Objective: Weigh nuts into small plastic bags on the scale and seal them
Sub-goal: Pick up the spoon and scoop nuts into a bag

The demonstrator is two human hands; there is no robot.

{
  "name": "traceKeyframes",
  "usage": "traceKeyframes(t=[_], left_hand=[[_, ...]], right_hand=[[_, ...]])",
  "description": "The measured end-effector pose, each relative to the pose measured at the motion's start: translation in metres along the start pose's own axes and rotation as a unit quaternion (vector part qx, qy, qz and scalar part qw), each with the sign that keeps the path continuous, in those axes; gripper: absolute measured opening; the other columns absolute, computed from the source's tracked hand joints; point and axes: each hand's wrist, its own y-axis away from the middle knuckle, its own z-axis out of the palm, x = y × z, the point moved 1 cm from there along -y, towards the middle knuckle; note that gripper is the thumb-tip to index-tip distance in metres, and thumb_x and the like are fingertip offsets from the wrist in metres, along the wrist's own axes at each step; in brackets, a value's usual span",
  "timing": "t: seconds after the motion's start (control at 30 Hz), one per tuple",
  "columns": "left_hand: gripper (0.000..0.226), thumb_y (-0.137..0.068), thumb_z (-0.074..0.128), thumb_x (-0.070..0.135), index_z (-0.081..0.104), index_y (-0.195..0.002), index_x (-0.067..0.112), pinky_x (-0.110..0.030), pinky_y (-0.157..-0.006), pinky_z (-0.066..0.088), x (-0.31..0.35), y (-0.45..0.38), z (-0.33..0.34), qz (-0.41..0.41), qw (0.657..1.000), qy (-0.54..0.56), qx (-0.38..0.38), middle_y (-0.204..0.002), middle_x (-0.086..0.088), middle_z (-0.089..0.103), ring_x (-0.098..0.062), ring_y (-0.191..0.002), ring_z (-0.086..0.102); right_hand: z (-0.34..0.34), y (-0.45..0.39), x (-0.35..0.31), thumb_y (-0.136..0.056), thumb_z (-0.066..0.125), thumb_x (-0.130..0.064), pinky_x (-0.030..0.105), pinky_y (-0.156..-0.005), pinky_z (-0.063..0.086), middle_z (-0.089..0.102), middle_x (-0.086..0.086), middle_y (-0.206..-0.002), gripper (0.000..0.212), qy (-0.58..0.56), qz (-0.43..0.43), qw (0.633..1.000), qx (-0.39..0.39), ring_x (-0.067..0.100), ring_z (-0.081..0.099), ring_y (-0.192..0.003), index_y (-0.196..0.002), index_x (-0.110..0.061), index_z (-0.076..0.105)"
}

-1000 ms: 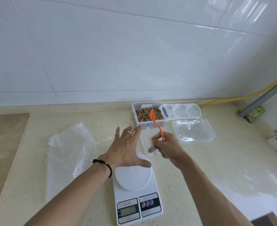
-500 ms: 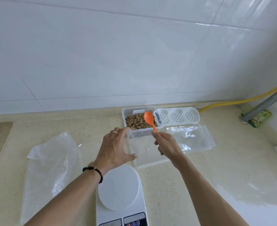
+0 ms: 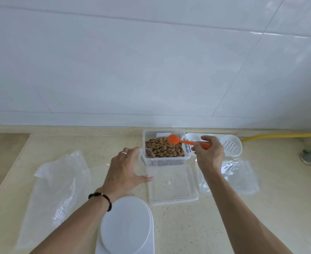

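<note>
Right hand (image 3: 208,154) grips the orange spoon (image 3: 180,140) above the brown nuts (image 3: 164,150) (clear tub (image 3: 169,161)); left hand (image 3: 126,171) pinches a small bag (image 3: 143,166) beside that tub.

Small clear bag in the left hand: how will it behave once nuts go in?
The small clear bag looks thin and limp, so it probably sags unless the left hand keeps its mouth open. Likely near weightless, so spooned nuts may tip it. The glossy film could slip.

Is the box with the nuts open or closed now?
Open. The box has no lid on it, and the nuts lie bare under the spoon. A clear lid lies flat before it.
</note>
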Motion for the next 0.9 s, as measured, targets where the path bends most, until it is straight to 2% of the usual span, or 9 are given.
traceKeyframes(t=[0.13, 0.2, 0.33, 0.47, 0.63, 0.77, 0.9], left_hand=[[0.091, -0.053, 0.077, 0.069, 0.044, -0.127, 0.027, -0.037, -0.092, 0.042, 0.001, -0.002, 0.003, 0.002, 1.0, -0.027, 0.012, -0.11, 0.003, 0.051, -0.019, -0.102, 0.052], [0.09, -0.054, 0.079, 0.066, 0.044, -0.127, 0.026, -0.036, -0.093, 0.04, 0.003, -0.003, 0.005, 0.002, 0.999, -0.033, 0.02, -0.111, 0.002, 0.051, -0.019, -0.102, 0.052], [0.086, -0.057, 0.078, 0.064, 0.043, -0.126, 0.027, -0.035, -0.094, 0.039, 0.009, -0.007, 0.009, 0.001, 0.999, -0.05, 0.019, -0.112, 0.004, 0.05, -0.018, -0.102, 0.05], [0.089, -0.057, 0.078, 0.065, 0.041, -0.129, 0.028, -0.035, -0.095, 0.039, 0.009, -0.009, 0.013, -0.013, 0.998, -0.052, 0.014, -0.114, 0.003, 0.049, -0.017, -0.104, 0.049], [0.093, -0.056, 0.079, 0.066, 0.043, -0.131, 0.024, -0.035, -0.091, 0.04, 0.012, -0.018, 0.011, -0.027, 0.998, -0.053, 0.023, -0.116, 0.0, 0.051, -0.02, -0.105, 0.051], [0.091, -0.058, 0.077, 0.067, 0.045, -0.131, 0.024, -0.034, -0.086, 0.041, 0.019, -0.03, 0.007, -0.047, 0.996, -0.061, 0.036, -0.114, 0.0, 0.052, -0.021, -0.105, 0.052], [0.088, -0.057, 0.074, 0.069, 0.045, -0.128, 0.025, -0.034, -0.083, 0.042, 0.029, -0.044, 0.004, -0.059, 0.995, -0.077, 0.029, -0.11, 0.001, 0.052, -0.021, -0.104, 0.053]], right_hand=[[-0.003, -0.009, 0.003, -0.096, 0.05, -0.011, 0.038, -0.07, 0.053, 0.064, 0.002, -0.072, 0.016, 0.049, -0.054, 0.997, 0.017, 0.026, 0.066, -0.071, -0.11, -0.015, 0.054], [-0.001, -0.01, 0.007, -0.097, 0.049, -0.009, 0.041, -0.066, 0.053, 0.063, 0.007, -0.073, 0.017, 0.085, -0.065, 0.994, -0.013, 0.028, 0.064, -0.068, -0.113, -0.012, 0.053], [0.019, -0.005, 0.013, -0.097, 0.048, -0.011, 0.039, -0.062, 0.057, 0.067, 0.009, -0.083, 0.013, 0.093, -0.029, 0.991, -0.094, 0.027, 0.069, -0.071, -0.108, -0.016, 0.052], [0.027, -0.001, 0.018, -0.098, 0.051, -0.009, 0.024, -0.053, 0.052, 0.068, 0.009, -0.08, 0.013, 0.009, 0.057, 0.994, -0.092, 0.013, 0.066, -0.058, -0.11, -0.014, 0.053], [0.011, -0.007, 0.026, -0.097, 0.053, -0.005, 0.022, -0.052, 0.053, 0.068, 0.015, -0.083, 0.016, -0.113, 0.165, 0.979, -0.034, 0.017, 0.065, -0.057, -0.112, -0.011, 0.054], [-0.006, -0.012, 0.019, -0.096, 0.055, -0.004, 0.026, -0.057, 0.054, 0.068, 0.016, -0.077, 0.017, -0.151, 0.181, 0.972, -0.024, 0.018, 0.064, -0.057, -0.112, -0.01, 0.055], [-0.018, -0.012, 0.002, -0.094, 0.056, -0.003, 0.029, -0.063, 0.055, 0.069, 0.015, -0.077, 0.018, -0.161, 0.146, 0.975, -0.039, 0.018, 0.063, -0.057, -0.111, -0.008, 0.056]])
